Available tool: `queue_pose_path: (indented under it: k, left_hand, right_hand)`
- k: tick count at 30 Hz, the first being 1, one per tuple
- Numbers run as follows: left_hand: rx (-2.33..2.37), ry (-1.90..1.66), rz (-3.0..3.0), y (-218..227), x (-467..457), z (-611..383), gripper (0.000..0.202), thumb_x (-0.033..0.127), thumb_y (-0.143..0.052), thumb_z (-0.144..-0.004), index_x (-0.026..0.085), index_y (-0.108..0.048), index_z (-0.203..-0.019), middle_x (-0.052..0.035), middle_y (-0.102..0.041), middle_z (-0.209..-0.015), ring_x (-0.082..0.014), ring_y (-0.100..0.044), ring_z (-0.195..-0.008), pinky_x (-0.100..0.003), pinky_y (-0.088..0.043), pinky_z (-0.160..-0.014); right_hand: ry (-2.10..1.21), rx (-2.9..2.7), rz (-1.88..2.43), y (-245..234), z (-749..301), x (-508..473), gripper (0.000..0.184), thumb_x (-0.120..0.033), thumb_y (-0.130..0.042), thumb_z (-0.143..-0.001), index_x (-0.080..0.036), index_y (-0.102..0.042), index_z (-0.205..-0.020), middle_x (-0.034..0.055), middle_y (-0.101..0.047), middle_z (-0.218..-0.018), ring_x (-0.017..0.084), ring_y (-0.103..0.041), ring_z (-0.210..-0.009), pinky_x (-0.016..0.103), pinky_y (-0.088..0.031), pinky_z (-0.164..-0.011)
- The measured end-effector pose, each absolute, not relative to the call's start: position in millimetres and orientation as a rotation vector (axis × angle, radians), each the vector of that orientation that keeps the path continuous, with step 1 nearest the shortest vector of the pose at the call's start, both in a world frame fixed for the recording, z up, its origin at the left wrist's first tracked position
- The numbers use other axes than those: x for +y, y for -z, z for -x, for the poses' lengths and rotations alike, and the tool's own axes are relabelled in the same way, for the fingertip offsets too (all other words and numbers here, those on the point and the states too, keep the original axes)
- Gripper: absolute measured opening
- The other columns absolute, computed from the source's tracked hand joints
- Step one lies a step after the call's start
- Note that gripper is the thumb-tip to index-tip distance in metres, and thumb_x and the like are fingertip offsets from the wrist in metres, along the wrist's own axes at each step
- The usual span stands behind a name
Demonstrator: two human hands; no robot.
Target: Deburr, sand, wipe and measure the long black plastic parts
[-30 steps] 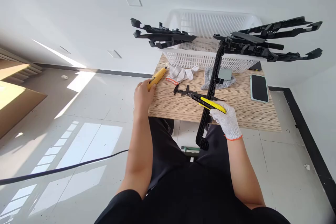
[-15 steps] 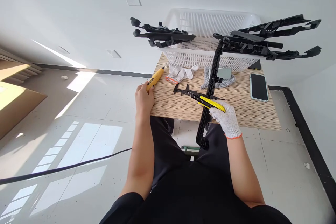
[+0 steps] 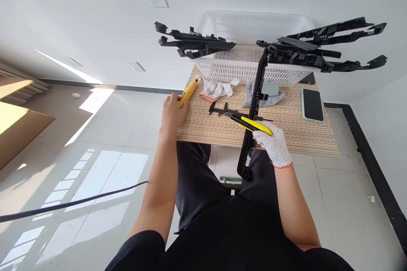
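Note:
My bare left hand (image 3: 173,111) is wrapped round the rear end of a yellow rotary tool (image 3: 190,91), which lies at the table's left edge with its tip pointing away from me. In my right hand (image 3: 272,139), covered by a white knit glove, is a yellow and black utility knife (image 3: 259,126), its dark blade end pointing left. Beneath the knife, a long black plastic trim piece (image 3: 258,89) leans from the basket rim down past the table's front edge, between my knees. A dark caliper (image 3: 218,110) lies partly under the knife; its right part is overlapped.
A white plastic basket (image 3: 222,69) stands at the table's back, with black trim pieces (image 3: 197,45) sticking out left and more trim pieces (image 3: 330,61) right. On the wooden table (image 3: 292,135) are a loose glove (image 3: 216,88), a grey cloth (image 3: 276,100) and a phone (image 3: 312,105).
My left forearm has swung outward to the left, and the hand has turned slightly on the rotary tool. My right hand and the knife keep nearly the same place.

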State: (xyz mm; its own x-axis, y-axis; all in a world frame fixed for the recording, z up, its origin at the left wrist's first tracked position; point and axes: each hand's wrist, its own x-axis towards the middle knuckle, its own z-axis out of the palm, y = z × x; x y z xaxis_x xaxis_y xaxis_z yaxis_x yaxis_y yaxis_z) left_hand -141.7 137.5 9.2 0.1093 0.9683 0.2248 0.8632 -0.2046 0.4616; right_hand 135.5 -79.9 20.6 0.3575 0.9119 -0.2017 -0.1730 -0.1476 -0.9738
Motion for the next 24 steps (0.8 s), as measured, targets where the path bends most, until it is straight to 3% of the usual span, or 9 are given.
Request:
queue_pose_path:
  k: [4, 8, 10, 12, 15, 18, 21, 24]
  left_hand:
    - [1.831, -0.701, -2.132, -10, 141, 143, 0.023, 0.037, -0.058, -0.088, 0.021, -0.055, -0.104, -0.0156, -0.063, -0.108, -0.0337, -0.058, -0.106, -0.05, -0.048, -0.097]
    - [1.901, -0.803, -2.088, -17, 127, 133, 0.048, 0.049, -0.062, -0.087, 0.019, -0.054, -0.123, -0.0213, -0.056, -0.129, -0.0409, -0.047, -0.126, -0.059, -0.041, -0.106]
    - [1.839, -0.951, -2.052, -23, 107, 121, 0.049, 0.049, -0.059, -0.09, 0.019, -0.052, -0.128, -0.0205, -0.054, -0.134, -0.039, -0.045, -0.131, -0.06, -0.039, -0.11]
    - [1.501, -0.945, -2.04, -30, 80, 104, 0.041, 0.046, -0.055, -0.094, 0.021, -0.053, -0.126, -0.0155, -0.058, -0.13, -0.0321, -0.052, -0.127, -0.054, -0.044, -0.108]
    - [0.809, -0.536, -1.92, -35, 39, 71, 0.052, 0.049, -0.066, -0.089, 0.021, -0.051, -0.13, -0.0134, -0.06, -0.135, -0.0282, -0.057, -0.128, -0.044, -0.052, -0.102]
    - [0.54, -0.304, -1.731, -29, 15, 38, 0.06, 0.046, -0.077, -0.08, 0.019, -0.052, -0.129, -0.0134, -0.065, -0.131, -0.0263, -0.068, -0.111, -0.04, -0.057, -0.092]
    - [0.511, -0.375, -1.666, -17, 13, 13, 0.041, 0.045, -0.072, -0.084, 0.016, -0.061, -0.111, -0.0111, -0.071, -0.115, -0.0246, -0.069, -0.1, -0.038, -0.057, -0.086]
    - [0.6, -0.528, -1.498, -10, 17, 4, 0.038, 0.05, -0.069, -0.085, 0.017, -0.058, -0.1, -0.0063, -0.071, -0.095, -0.0213, -0.068, -0.089, -0.033, -0.057, -0.076]
  right_hand:
    - [-1.108, -0.722, 1.389, -20, -136, -79, 0.039, -0.031, -0.081, -0.069, -0.018, -0.075, -0.105, -0.0056, -0.056, -0.058, 0.008, -0.046, -0.052, 0.021, -0.037, -0.048]
    - [-1.11, -0.718, 1.385, -20, -135, -79, 0.038, -0.032, -0.08, -0.07, -0.018, -0.075, -0.105, -0.0051, -0.058, -0.059, 0.008, -0.046, -0.053, 0.022, -0.038, -0.049]
    - [-1.109, -0.721, 1.394, -20, -135, -79, 0.039, -0.032, -0.08, -0.07, -0.018, -0.075, -0.106, -0.0042, -0.059, -0.06, 0.009, -0.048, -0.054, 0.022, -0.039, -0.049]
    - [-1.099, -0.736, 1.413, -20, -136, -80, 0.04, -0.034, -0.081, -0.07, -0.018, -0.075, -0.107, -0.0034, -0.06, -0.062, 0.01, -0.049, -0.055, 0.023, -0.04, -0.05]
    - [-1.06, -0.782, 1.447, -19, -137, -80, 0.041, -0.036, -0.08, -0.071, -0.019, -0.076, -0.108, -0.0028, -0.062, -0.065, 0.009, -0.048, -0.054, 0.023, -0.04, -0.049]
    - [-1.009, -0.823, 1.464, -17, -137, -79, 0.041, -0.036, -0.08, -0.072, -0.019, -0.076, -0.109, -0.0008, -0.066, -0.073, 0.01, -0.05, -0.058, 0.023, -0.041, -0.05]
    - [-1.048, -0.808, 1.438, -16, -137, -78, 0.042, -0.036, -0.08, -0.071, -0.019, -0.075, -0.109, -0.0007, -0.066, -0.074, 0.01, -0.051, -0.058, 0.023, -0.041, -0.049]
    - [-1.045, -0.703, 1.387, -16, -142, -80, 0.041, -0.033, -0.079, -0.07, -0.019, -0.074, -0.108, -0.0038, -0.061, -0.064, 0.008, -0.045, -0.051, 0.022, -0.036, -0.046]
